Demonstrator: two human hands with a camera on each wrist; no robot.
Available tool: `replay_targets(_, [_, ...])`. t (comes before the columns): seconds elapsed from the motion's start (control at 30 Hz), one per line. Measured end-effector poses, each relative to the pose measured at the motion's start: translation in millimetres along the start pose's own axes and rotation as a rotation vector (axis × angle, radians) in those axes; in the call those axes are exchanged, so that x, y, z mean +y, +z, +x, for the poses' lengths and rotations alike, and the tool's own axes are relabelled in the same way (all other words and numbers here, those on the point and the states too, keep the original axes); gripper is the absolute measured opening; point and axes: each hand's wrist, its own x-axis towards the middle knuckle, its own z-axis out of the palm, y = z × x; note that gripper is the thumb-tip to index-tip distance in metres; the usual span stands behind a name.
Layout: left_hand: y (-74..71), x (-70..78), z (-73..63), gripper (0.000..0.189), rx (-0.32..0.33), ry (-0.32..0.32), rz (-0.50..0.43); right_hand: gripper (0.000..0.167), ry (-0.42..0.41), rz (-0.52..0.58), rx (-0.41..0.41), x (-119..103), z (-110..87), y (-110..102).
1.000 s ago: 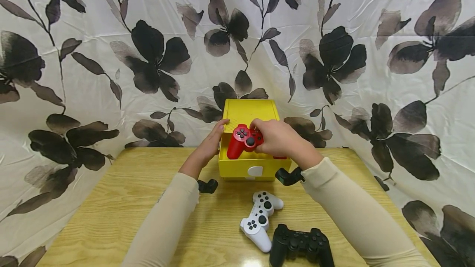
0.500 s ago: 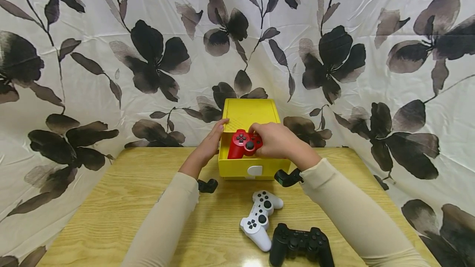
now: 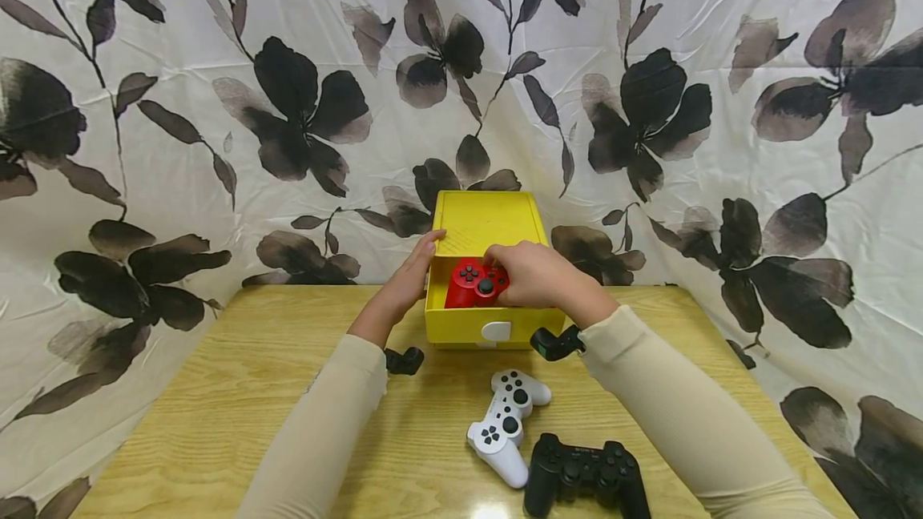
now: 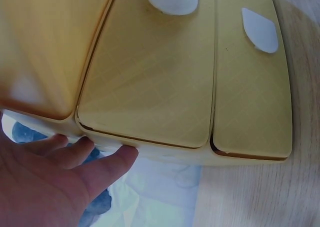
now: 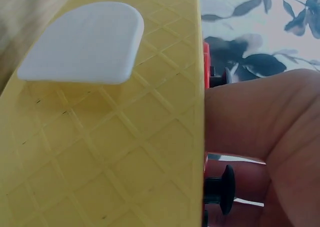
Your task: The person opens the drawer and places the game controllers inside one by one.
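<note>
A yellow drawer box (image 3: 490,219) stands at the back of the table, its upper drawer (image 3: 454,328) pulled out toward me. Inside that drawer is a red game controller (image 3: 461,293), partly below the front rim. My right hand (image 3: 542,275) holds it by its right side. In the right wrist view the drawer front covers most of the controller, and a black thumbstick (image 5: 227,189) shows past the edge. My left hand (image 3: 404,283) is at the box's left side. Its extended fingers (image 4: 112,167) touch the side wall in the left wrist view.
A white controller (image 3: 505,427) lies on the wooden table (image 3: 238,391) in front of the box. Beside it, nearer to me, lies a black controller (image 3: 584,475). Floral cloth (image 3: 310,126) hangs right behind the box.
My right hand has lowered the red controller from above the rim down into the drawer. The left hand stays at the box's side.
</note>
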Motion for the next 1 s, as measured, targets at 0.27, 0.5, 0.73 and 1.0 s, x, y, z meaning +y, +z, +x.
replay_targets(0.27, [-0.5,-1.5,1.0,0.049,-0.008,0.009,-0.017,0.045,-0.002,-0.028,-0.023,0.4,3.5,3.1])
replay_targets(0.5, [-0.6,-1.2,0.2,0.048,-0.001,0.007,-0.020,0.042,-0.022,-0.028,-0.037,1.6,5.4,7.0])
replay_targets(0.73, [-0.3,3.6,-2.3,0.049,-0.008,0.012,-0.026,0.039,-0.044,0.001,-0.065,4.0,7.7,10.9])
replay_targets(1.0, [0.3,-2.0,2.5,0.051,-0.002,0.017,-0.026,0.037,-0.034,0.005,-0.084,5.3,10.4,13.7])
